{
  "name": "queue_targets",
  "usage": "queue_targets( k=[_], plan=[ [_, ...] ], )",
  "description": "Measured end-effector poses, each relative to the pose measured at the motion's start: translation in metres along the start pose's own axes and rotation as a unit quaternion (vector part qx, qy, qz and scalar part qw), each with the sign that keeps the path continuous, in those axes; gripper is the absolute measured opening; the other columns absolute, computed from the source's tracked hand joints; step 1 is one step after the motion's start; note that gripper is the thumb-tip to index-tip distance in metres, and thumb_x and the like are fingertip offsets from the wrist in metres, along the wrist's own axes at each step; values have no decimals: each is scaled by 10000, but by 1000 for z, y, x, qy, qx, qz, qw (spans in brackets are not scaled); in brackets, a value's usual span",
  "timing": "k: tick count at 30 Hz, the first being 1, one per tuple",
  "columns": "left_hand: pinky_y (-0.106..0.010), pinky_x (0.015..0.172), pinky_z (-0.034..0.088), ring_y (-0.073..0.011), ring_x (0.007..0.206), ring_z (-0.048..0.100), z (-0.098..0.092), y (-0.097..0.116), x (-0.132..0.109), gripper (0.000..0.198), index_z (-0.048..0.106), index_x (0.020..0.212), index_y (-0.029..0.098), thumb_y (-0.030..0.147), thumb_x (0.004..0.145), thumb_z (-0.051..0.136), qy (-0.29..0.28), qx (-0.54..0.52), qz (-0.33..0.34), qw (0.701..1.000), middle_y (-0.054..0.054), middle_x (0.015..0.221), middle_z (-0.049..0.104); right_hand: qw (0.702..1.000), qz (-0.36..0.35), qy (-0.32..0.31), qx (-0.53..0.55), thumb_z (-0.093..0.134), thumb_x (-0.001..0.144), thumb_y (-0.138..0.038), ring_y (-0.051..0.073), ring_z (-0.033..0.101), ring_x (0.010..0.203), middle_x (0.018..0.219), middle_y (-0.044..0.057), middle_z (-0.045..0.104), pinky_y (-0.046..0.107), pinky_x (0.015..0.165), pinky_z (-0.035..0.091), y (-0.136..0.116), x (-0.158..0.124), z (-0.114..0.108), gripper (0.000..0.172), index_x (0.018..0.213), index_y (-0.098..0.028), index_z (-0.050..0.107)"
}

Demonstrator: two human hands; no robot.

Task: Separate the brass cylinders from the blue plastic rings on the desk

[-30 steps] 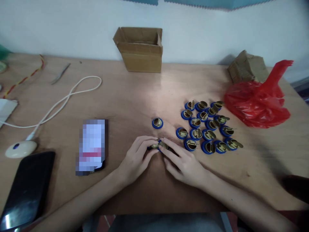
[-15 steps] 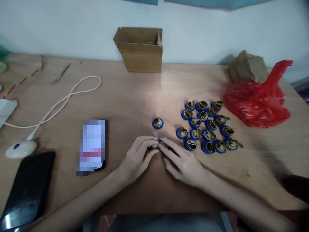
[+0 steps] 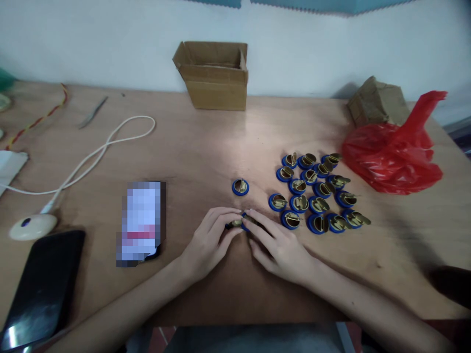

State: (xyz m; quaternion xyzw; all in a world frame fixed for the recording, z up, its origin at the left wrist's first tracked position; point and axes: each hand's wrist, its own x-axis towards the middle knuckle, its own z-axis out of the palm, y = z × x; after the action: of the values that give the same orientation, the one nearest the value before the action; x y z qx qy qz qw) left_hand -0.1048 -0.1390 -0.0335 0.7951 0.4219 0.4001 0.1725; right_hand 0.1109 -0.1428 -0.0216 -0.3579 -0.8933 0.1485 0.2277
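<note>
Both hands meet near the front middle of the table, their fingertips on one small round blue piece with brass-coloured metal parts (image 3: 244, 222). My left hand (image 3: 210, 239) is closed, its thumb and fingers pinching the left side, where a brass and dark part shows. From the right, my right hand (image 3: 280, 246) grips the same piece with its fingertips, covering much of it. Just beyond the fingers lies a single blue round piece (image 3: 240, 187) with its hinged brass clip facing up. Several more such pieces (image 3: 299, 203) are spread to the right of my right hand.
An open cardboard box (image 3: 220, 89) stands against the wall. At the right are a red plastic bag (image 3: 393, 159) and a brown paper package (image 3: 386, 105). To the left lie a lit phone (image 3: 142, 215), a dark phone (image 3: 44, 284), a white cable (image 3: 88, 159) and tweezers (image 3: 93, 113).
</note>
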Motion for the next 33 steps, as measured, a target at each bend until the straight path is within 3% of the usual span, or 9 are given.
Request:
queue_targets(
  k=[33],
  plan=[
    [-368, 963, 581, -196, 1075, 658, 0, 1, 0, 247, 597, 1155, 183, 88, 929, 625, 0, 7, -5, 1000, -79, 1096, 696, 1000, 3, 2, 14, 508, 958, -129, 265, 527, 1381, 1436, 180, 585, 430, 1104, 533, 0, 0, -2, 415, 1368, -103, 565]
  ],
)
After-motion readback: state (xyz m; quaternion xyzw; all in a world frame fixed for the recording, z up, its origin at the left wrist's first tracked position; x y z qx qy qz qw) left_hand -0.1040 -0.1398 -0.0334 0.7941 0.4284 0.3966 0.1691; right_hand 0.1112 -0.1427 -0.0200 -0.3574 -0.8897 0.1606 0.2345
